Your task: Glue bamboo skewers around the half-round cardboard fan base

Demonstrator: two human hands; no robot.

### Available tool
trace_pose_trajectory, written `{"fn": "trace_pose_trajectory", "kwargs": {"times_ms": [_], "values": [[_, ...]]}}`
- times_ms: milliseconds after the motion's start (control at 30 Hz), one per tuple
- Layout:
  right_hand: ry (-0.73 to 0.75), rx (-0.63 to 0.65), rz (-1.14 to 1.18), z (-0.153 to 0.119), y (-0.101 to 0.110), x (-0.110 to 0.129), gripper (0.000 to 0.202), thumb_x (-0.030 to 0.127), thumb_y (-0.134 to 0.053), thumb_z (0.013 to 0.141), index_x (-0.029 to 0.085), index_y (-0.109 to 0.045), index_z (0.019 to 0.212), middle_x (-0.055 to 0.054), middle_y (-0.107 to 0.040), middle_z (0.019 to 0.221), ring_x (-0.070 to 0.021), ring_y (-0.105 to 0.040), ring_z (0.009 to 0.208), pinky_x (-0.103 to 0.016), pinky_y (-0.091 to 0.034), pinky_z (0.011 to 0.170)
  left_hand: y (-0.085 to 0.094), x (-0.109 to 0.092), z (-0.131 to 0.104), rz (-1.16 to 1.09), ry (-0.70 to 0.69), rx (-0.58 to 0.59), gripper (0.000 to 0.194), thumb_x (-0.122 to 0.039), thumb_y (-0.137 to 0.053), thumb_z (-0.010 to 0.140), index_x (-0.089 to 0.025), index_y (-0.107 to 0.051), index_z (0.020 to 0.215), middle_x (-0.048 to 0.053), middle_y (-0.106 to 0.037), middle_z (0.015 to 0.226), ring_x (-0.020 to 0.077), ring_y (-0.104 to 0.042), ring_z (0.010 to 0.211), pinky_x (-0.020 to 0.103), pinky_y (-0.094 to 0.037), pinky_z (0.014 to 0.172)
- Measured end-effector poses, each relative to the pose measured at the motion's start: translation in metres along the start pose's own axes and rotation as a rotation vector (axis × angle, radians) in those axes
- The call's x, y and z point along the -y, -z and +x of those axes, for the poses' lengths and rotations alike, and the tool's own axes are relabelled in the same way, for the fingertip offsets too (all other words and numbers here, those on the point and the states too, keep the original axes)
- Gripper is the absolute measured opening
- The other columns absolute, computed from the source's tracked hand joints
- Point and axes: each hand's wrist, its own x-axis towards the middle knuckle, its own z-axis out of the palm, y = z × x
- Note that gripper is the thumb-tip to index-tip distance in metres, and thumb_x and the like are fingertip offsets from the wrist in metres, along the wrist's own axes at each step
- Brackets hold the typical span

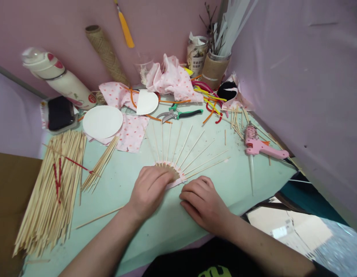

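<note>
A half-round cardboard fan base (176, 174) edged in pink dotted cloth lies on the table. Thin bamboo sticks (186, 144) spread out from it like rays. My left hand (151, 187) covers its left part, with the fingers closed over it and the thumb against the cardboard; the fingertips are partly hidden. Just to the right of the base, my right hand (201, 202) rests on the tabletop with curled fingers, and nothing shows in it. A single loose stick (99, 217) reaches out from beneath my left forearm.
A large stick pile (53, 192) and a smaller bunch (100, 165) lie left. A pink glue gun (260, 148) lies right. Behind are green-handled pruning shears (181, 114), a white disc (102, 121), dotted cloth (174, 79), a bottle (61, 80) and a twine roll (107, 54).
</note>
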Motion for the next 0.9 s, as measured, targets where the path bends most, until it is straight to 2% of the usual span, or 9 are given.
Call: {"fn": "trace_pose_trajectory", "kwargs": {"times_ms": [200,333,500,700,800,900], "values": [[0.004,-0.012,0.011,0.0,-0.001,0.0,0.01,0.019,-0.051,0.098,0.018,-0.061,0.096,-0.004,-0.066,0.09,-0.0185,-0.055,0.087,-0.04,-0.036,0.085,0.0,-0.002,0.006,-0.036,-0.081,0.089,0.031,-0.005,-0.055,0.092,-0.015,-0.061,0.121,0.008,-0.075,0.107,0.0188,-0.066,0.102,0.032,-0.047,0.085],[-0.001,-0.007,0.02,0.0,-0.002,0.001,0.01,0.02,-0.051,0.099,0.018,-0.06,0.097,-0.004,-0.066,0.089,-0.0184,-0.054,0.087,-0.04,-0.036,0.084,0.002,-0.004,0.011,0.014,-0.166,0.094,0.037,-0.006,-0.054,0.087,-0.015,-0.059,0.122,0.006,-0.077,0.097,0.0209,-0.067,0.093,0.035,-0.05,0.08],[0.001,-0.029,0.049,0.0,0.003,0.001,0.01,0.018,-0.051,0.098,0.019,-0.06,0.095,-0.004,-0.067,0.09,-0.0178,-0.054,0.088,-0.039,-0.036,0.085,0.002,-0.004,0.006,0.054,-0.192,0.132,0.038,-0.008,-0.055,0.082,-0.016,-0.061,0.119,0.007,-0.077,0.092,0.0223,-0.067,0.084,0.038,-0.052,0.075],[-0.067,-0.17,-0.038,0.012,0.022,-0.008,0.014,0.014,-0.053,0.095,0.02,-0.063,0.102,-0.006,-0.069,0.096,-0.0196,-0.058,0.091,-0.04,-0.037,0.085,0.001,-0.005,0.004,0.046,-0.222,0.158,0.041,-0.009,-0.057,0.081,-0.013,-0.059,0.121,0.01,-0.077,0.103,0.0244,-0.066,0.087,0.04,-0.053,0.075],[-0.074,-0.193,-0.11,0.02,0.029,-0.018,0.013,0.014,-0.055,0.095,0.021,-0.065,0.102,-0.006,-0.069,0.096,-0.0208,-0.06,0.091,-0.041,-0.038,0.085,0.004,-0.008,0.005,0.075,-0.174,0.2,0.039,-0.009,-0.059,0.082,-0.013,-0.059,0.121,0.01,-0.075,0.108,0.0254,-0.066,0.094,0.041,-0.053,0.079],[-0.103,-0.218,-0.181,0.024,0.04,-0.036,0.016,0.016,-0.056,0.095,0.023,-0.066,0.105,-0.006,-0.07,0.101,-0.0228,-0.061,0.096,-0.043,-0.038,0.088,0.008,-0.011,0.003,0.097,-0.055,0.268,0.035,-0.013,-0.06,0.084,-0.015,-0.06,0.12,0.011,-0.071,0.116,0.0288,-0.063,0.105,0.044,-0.051,0.083]]}}
